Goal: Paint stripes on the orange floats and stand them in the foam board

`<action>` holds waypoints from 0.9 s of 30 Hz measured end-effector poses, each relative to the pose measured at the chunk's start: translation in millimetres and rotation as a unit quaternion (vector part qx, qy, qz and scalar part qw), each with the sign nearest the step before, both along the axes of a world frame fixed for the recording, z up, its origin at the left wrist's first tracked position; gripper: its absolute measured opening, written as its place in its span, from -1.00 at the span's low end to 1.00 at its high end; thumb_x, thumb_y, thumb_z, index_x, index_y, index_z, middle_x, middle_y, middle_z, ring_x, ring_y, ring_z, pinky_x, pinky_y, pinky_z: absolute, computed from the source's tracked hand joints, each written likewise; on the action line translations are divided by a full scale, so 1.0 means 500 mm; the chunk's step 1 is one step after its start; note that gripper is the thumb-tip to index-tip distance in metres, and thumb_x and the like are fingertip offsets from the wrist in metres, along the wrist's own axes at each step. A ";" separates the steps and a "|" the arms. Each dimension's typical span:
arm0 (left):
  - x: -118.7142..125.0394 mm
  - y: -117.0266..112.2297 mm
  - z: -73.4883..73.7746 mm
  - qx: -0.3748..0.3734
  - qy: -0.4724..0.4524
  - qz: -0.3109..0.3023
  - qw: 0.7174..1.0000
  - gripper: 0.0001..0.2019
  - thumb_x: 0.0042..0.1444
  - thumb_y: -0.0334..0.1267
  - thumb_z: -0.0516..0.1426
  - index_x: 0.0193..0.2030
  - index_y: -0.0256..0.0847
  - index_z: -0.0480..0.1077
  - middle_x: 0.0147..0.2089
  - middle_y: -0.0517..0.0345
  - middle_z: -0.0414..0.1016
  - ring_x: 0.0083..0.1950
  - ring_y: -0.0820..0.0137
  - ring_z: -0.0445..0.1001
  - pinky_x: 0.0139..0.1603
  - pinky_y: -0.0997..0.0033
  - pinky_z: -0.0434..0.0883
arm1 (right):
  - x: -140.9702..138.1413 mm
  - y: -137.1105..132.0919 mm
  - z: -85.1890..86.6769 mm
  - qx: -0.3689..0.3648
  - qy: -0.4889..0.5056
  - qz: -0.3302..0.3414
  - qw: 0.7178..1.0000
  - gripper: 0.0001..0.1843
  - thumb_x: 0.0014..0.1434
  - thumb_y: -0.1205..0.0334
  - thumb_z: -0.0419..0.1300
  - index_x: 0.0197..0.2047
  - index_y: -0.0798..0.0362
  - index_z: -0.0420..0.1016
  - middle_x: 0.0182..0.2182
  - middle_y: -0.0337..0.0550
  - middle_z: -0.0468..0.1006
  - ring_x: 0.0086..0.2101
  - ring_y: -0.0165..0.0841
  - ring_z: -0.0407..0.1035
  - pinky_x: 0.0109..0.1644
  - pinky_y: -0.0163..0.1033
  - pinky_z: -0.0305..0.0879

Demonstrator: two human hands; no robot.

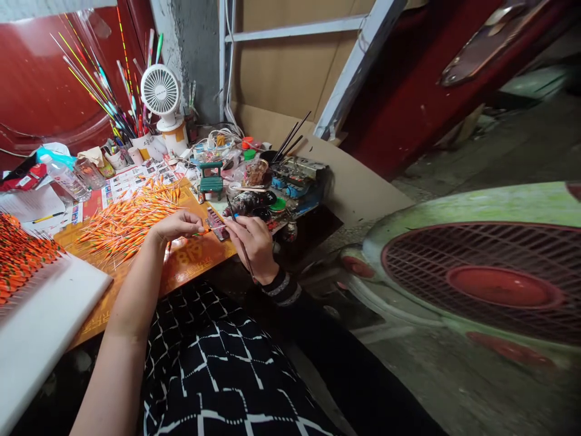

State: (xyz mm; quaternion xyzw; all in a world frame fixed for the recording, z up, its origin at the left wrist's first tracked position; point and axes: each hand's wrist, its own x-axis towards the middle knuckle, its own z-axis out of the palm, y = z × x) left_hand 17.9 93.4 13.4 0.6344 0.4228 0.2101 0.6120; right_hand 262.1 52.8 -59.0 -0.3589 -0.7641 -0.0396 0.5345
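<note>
L hand (179, 224) extended fwd, back up, fingertips pinching slim orange stick-like piece (207, 231) over glossy orange-brown tabletop (181, 267). R hand (255, 243) angled in, fingers closed rnd thin dark rod (246, 257), slanted.

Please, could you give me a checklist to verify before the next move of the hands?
1. Left hand pinches a small orange piece: ok.
2. Right hand holds a thin dark tool: ok.
3. Tool's tip wet: cannot tell, too small.
4. Left hand clear of the orange pile: cannot tell, they overlap in view.
5. White fan standing upright: ok.
</note>
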 end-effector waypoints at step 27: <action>-0.100 -0.447 -0.085 0.307 0.101 0.441 0.837 -0.71 0.17 0.00 0.23 -0.31 -0.22 0.46 -0.38 0.12 0.45 -0.40 0.47 0.34 -0.34 0.43 0.31 | -0.197 -0.209 -0.038 -0.276 0.174 0.327 0.887 -0.78 0.31 0.05 0.26 -0.09 -0.04 0.64 -0.16 -0.09 0.65 -0.16 -0.23 0.54 -0.03 -0.12 0.47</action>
